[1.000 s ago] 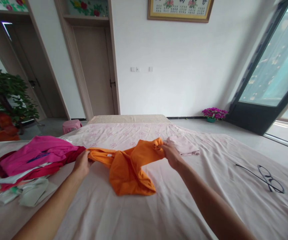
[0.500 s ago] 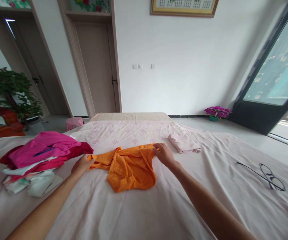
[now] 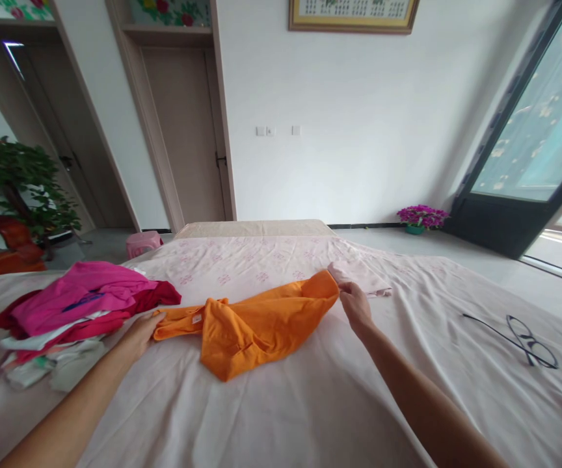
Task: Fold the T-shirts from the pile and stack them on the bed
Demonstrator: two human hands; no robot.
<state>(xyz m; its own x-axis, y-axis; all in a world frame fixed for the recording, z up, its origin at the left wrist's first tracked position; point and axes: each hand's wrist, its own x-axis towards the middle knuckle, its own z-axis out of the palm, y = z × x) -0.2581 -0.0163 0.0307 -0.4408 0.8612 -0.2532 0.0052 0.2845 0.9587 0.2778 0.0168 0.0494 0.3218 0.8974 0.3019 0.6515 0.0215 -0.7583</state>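
An orange garment is stretched sideways between my two hands above the pale cloth-covered surface. Its lower part sags in folds, and a small white label shows near the left end. My left hand is closed on the left end. At the upper right corner, my right hand pinches the fabric's edge. Just behind that hand lies a folded pale pink cloth, partly covered by the hand and the orange fabric. What kind of garment the orange one is, I cannot tell.
A heap of pink, red and white clothes lies at the left, close to my left forearm. Black-framed glasses rest on the cloth at the right. Beyond the far left edge stands a pink stool.
My hands have moved apart, the right one up to the folded pink cloth and the left one leftward. The orange garment is pulled wider and tauter between them.
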